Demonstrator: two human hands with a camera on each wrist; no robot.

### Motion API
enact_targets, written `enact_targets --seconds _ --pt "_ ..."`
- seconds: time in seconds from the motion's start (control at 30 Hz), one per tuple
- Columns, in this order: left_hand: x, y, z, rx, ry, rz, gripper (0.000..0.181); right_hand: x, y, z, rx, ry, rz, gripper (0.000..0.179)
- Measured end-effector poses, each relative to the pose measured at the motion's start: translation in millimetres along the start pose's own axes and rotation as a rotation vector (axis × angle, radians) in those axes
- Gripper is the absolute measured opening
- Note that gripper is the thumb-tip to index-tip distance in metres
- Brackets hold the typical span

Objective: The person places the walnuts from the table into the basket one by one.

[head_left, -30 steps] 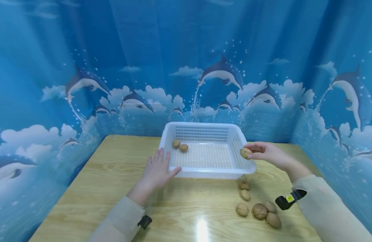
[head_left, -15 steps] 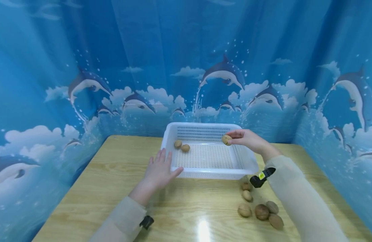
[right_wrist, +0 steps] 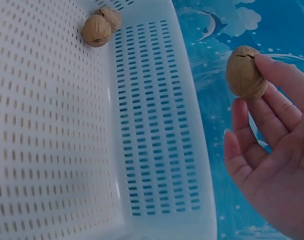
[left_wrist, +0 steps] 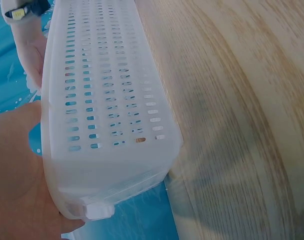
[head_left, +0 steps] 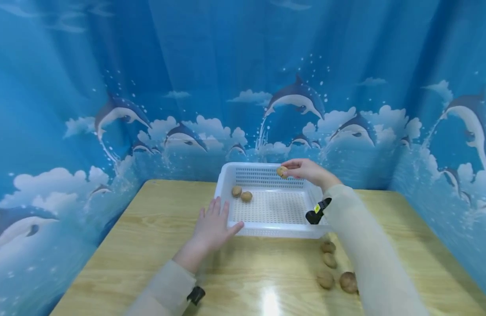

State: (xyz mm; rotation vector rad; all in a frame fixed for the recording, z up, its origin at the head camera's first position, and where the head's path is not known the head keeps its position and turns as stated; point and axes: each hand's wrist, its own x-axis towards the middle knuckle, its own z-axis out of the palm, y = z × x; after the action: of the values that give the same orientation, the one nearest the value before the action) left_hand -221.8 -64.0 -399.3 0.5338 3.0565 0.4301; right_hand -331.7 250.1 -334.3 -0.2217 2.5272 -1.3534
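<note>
A walnut [head_left: 282, 171] with a crack in its shell is pinched between the thumb and fingers of my right hand [head_left: 308, 170]. That hand is over the far side of a white perforated plastic basket [head_left: 262, 231], as the right wrist view also shows. Two walnuts [right_wrist: 101, 26] lie together inside the basket, in its left part. My left hand [head_left: 212, 223] rests at the basket's near left corner with its fingers spread and fairly straight. The left wrist view shows this hand [left_wrist: 14, 170] beside the basket rim.
Several loose walnuts [head_left: 326, 279] lie on the wooden table [head_left: 156, 228], right of centre and nearer than the basket; my right sleeve [head_left: 361, 245] hides some. A blue dolphin-print curtain [head_left: 211, 79] hangs behind the table and along its sides.
My right hand has carried the walnut leftward and away from me, from the basket's right rim to above its far side. My left hand has stayed at the near left corner.
</note>
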Motion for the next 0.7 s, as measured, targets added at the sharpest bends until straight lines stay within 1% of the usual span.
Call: enact_targets --seconds 0.17,0.27,0.43,0.5,0.6,0.7 --pt "0.2 0.7 1.2 -0.009 0.001 -0.001 0.085 24.6 4.7 10.8 0.041 -0.004 0.036 0.050" --pt "-1.0 1.0 1.6 -0.007 0.003 -0.002 0.085 35.3 7.8 19.8 0.035 -0.015 0.050 0.050" --pt "-2.7 1.5 1.8 0.006 0.024 0.010 0.085 48.4 9.4 34.0 0.004 -0.016 0.060 0.049" --pt "-2.5 1.8 1.9 0.013 0.032 0.016 0.085 52.2 9.5 38.2 -0.010 -0.005 0.070 0.048" --pt "-3.1 2.2 1.5 0.013 0.034 0.018 0.087 57.7 10.0 44.4 -0.005 0.015 0.092 0.046" --pt "-3.4 1.9 0.8 0.013 0.024 0.006 0.086 63.4 10.2 49.9 0.016 0.040 0.100 0.047"
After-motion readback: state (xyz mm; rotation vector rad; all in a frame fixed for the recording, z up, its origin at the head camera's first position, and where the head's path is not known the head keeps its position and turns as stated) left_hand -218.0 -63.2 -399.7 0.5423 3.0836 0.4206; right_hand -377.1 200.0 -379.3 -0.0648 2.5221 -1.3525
